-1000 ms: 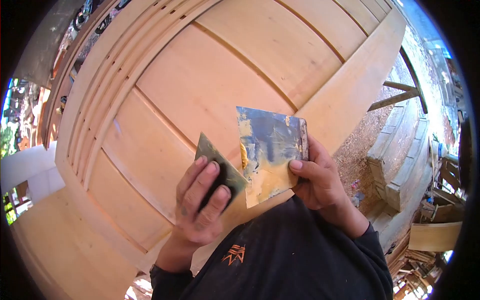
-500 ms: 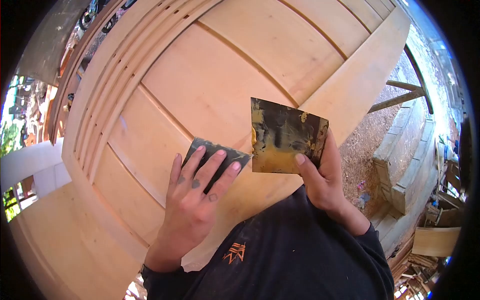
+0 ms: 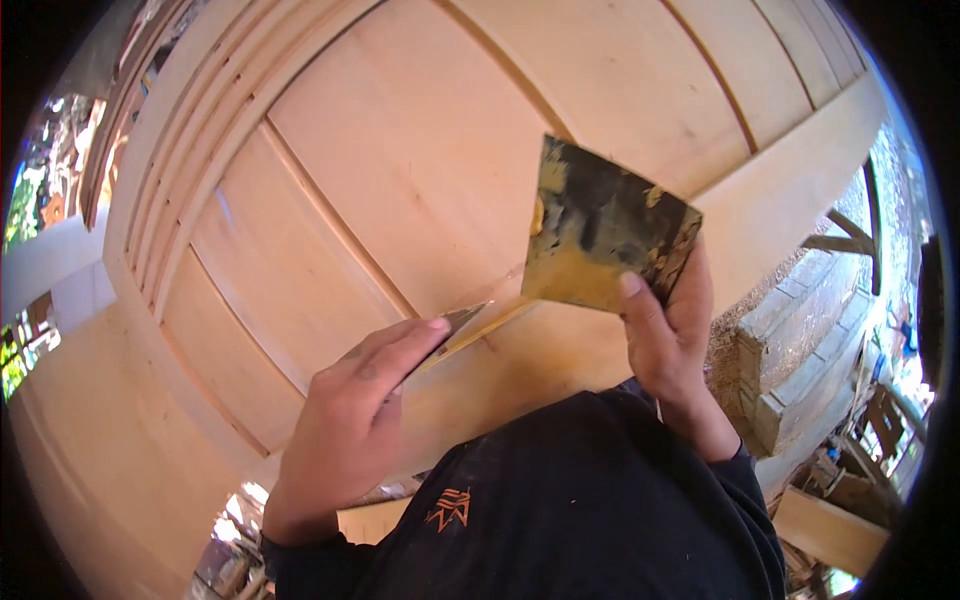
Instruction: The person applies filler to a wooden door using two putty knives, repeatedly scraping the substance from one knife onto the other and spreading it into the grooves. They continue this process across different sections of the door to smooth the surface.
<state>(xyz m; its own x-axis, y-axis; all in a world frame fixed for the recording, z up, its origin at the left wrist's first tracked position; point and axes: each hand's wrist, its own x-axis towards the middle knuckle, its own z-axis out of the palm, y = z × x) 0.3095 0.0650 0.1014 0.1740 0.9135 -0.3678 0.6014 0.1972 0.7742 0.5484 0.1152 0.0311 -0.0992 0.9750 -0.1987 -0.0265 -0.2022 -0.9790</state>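
My left hand (image 3: pixel 345 415) pinches a thin dark scraper (image 3: pixel 458 328), now seen nearly edge-on and tilted low over the wooden door (image 3: pixel 400 160). Beside its blade a yellowish strip (image 3: pixel 495 328) runs along the joint between a panel and the edge rail. In my right hand (image 3: pixel 672 345) is a dark, flat, four-sided plate (image 3: pixel 612 225), the thumb pressed on its face. Yellow-brown putty (image 3: pixel 575 272) is smeared over the lower part of this plate, with dried bits along its edges.
Grooves divide the door into several panels, and slats (image 3: pixel 205 130) line its far left side. A pale wooden board (image 3: pixel 100 450) lies at the left. On the right are stacked grey blocks (image 3: pixel 800 345), scrap wood and a loose plank (image 3: pixel 830 530).
My left hand has turned its scraper from flat to edge-on and moved slightly left and down. My right hand has raised and tilted the plate, shifting right. The view has shifted too.
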